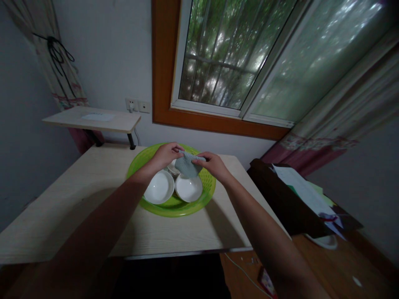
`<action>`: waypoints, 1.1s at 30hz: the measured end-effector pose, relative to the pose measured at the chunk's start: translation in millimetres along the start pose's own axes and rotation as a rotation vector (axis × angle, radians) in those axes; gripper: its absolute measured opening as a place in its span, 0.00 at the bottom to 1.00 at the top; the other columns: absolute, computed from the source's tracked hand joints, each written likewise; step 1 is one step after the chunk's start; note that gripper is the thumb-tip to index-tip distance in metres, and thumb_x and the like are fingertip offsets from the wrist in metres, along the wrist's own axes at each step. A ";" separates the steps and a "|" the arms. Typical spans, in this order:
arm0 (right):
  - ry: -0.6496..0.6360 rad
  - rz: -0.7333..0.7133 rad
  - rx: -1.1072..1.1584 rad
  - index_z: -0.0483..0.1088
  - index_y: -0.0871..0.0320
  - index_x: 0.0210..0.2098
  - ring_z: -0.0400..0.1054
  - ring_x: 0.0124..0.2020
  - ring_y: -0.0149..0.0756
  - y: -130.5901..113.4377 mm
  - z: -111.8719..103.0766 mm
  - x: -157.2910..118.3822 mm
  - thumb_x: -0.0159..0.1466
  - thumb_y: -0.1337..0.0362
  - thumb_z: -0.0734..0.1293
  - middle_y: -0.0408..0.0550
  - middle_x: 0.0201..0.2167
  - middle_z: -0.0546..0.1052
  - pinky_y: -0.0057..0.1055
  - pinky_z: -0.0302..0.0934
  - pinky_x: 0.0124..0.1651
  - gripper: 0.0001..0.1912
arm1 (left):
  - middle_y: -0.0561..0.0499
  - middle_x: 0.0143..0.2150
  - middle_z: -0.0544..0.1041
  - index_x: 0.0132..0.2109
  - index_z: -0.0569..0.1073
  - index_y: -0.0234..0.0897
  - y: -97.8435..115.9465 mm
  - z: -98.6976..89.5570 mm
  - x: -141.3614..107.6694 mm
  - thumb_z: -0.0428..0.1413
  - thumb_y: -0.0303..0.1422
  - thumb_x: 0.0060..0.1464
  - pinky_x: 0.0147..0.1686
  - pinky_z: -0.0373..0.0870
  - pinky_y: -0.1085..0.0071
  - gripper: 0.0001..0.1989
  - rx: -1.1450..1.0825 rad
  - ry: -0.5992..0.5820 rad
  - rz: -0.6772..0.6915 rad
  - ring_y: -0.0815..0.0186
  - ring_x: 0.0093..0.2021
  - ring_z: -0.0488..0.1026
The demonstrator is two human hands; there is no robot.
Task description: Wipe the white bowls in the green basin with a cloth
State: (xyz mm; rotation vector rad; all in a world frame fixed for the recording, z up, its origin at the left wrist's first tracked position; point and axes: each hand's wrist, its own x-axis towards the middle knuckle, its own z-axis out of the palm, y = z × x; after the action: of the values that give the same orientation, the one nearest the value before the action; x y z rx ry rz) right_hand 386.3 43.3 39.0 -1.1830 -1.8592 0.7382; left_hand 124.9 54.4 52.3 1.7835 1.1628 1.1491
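Note:
A grey-green cloth (188, 165) hangs between my two hands above a green plastic basket (174, 211). My left hand (167, 155) pinches its upper left corner, and my right hand (213, 164) grips its right edge. Under the cloth, white bowls sit in the basket: one bowl (159, 187) at the front left, another bowl (189, 189) at the front right, and a third bowl (173, 167) behind them, partly covered by the cloth and my left hand.
The basket stands on a pale wooden desk (90, 216). At the back left rises a small shelf (121, 120) on black legs. Papers (299, 187) lie on a dark brown piece of furniture (264, 191) right of the desk. A window (230, 54) is behind.

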 end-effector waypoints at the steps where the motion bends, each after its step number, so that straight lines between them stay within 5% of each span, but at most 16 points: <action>1: 0.026 -0.043 -0.056 0.86 0.52 0.39 0.76 0.46 0.50 -0.8 -2.9 -0.4 0.60 0.44 0.82 0.50 0.41 0.81 0.49 0.71 0.56 0.19 | 0.47 0.39 0.84 0.43 0.84 0.38 0.9 2.0 1.2 0.67 0.31 0.52 0.45 0.77 0.65 0.10 0.003 -0.009 -0.003 0.58 0.42 0.81; 6: 0.104 -0.188 -0.135 0.82 0.52 0.35 0.72 0.63 0.53 -3.4 -17.4 -2.2 0.63 0.43 0.79 0.55 0.58 0.80 0.52 0.64 0.70 0.19 | 0.47 0.41 0.84 0.49 0.82 0.37 3.1 11.2 3.6 0.68 0.29 0.52 0.47 0.77 0.65 0.16 -0.034 0.016 -0.045 0.59 0.42 0.81; 9: 0.140 -0.035 -0.123 0.79 0.53 0.38 0.77 0.48 0.49 -1.9 -30.2 -1.9 0.66 0.43 0.74 0.52 0.46 0.84 0.46 0.70 0.57 0.19 | 0.46 0.46 0.86 0.50 0.81 0.39 1.5 8.5 -1.6 0.66 0.31 0.55 0.49 0.77 0.65 0.14 -0.039 0.048 -0.063 0.59 0.45 0.83; 11: 0.275 0.053 -0.188 0.78 0.54 0.39 0.75 0.40 0.46 0.6 -42.0 0.1 0.65 0.45 0.72 0.49 0.37 0.83 0.42 0.70 0.48 0.18 | 0.45 0.48 0.86 0.48 0.81 0.40 -1.3 0.9 -6.7 0.64 0.32 0.58 0.51 0.78 0.65 0.10 -0.009 0.071 -0.073 0.58 0.48 0.83; 16: 0.558 -0.100 -0.408 0.75 0.53 0.38 0.73 0.42 0.48 13.7 -70.7 9.0 0.65 0.52 0.70 0.53 0.39 0.81 0.43 0.68 0.50 0.11 | 0.42 0.52 0.86 0.49 0.81 0.38 -13.1 -33.0 -20.2 0.61 0.33 0.61 0.58 0.77 0.61 0.10 0.236 0.152 -0.088 0.54 0.52 0.83; 22: 0.243 -0.142 -0.407 0.77 0.52 0.36 0.76 0.45 0.51 44.6 -57.6 0.6 0.66 0.50 0.73 0.54 0.40 0.81 0.48 0.72 0.53 0.13 | 0.37 0.58 0.83 0.53 0.82 0.37 -35.4 -73.9 -41.9 0.60 0.35 0.62 0.71 0.67 0.52 0.15 0.586 0.290 -0.059 0.46 0.65 0.76; 26: -0.007 -0.151 -0.312 0.82 0.52 0.36 0.78 0.52 0.54 61.7 -37.4 -18.6 0.68 0.41 0.74 0.58 0.48 0.83 0.55 0.72 0.62 0.21 | 0.36 0.61 0.81 0.58 0.81 0.36 -57.3 -88.7 -57.5 0.62 0.37 0.60 0.75 0.63 0.47 0.20 0.585 0.344 -0.155 0.42 0.70 0.73; 29: 0.041 -0.104 -0.245 0.85 0.52 0.39 0.77 0.59 0.57 69.5 -30.9 -29.3 0.71 0.35 0.68 0.61 0.54 0.82 0.59 0.71 0.67 0.28 | 0.36 0.64 0.80 0.65 0.76 0.36 -71.6 -90.6 -67.4 0.66 0.37 0.58 0.69 0.73 0.51 0.29 0.379 0.356 -0.295 0.45 0.66 0.78; 33: 0.174 0.122 -0.130 0.80 0.55 0.62 0.77 0.61 0.60 74.5 -25.5 -33.4 0.68 0.33 0.70 0.66 0.67 0.75 0.61 0.75 0.63 0.37 | 0.36 0.58 0.85 0.72 0.69 0.37 -80.5 -87.1 -76.6 0.67 0.33 0.55 0.48 0.84 0.59 0.38 0.033 0.303 -0.509 0.52 0.46 0.86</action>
State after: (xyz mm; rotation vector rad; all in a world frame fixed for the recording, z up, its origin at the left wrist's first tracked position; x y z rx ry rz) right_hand 450.2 43.5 -17.8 -1.4082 -1.7227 0.5675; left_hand 3.8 18.4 -10.7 1.2466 1.6999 1.1081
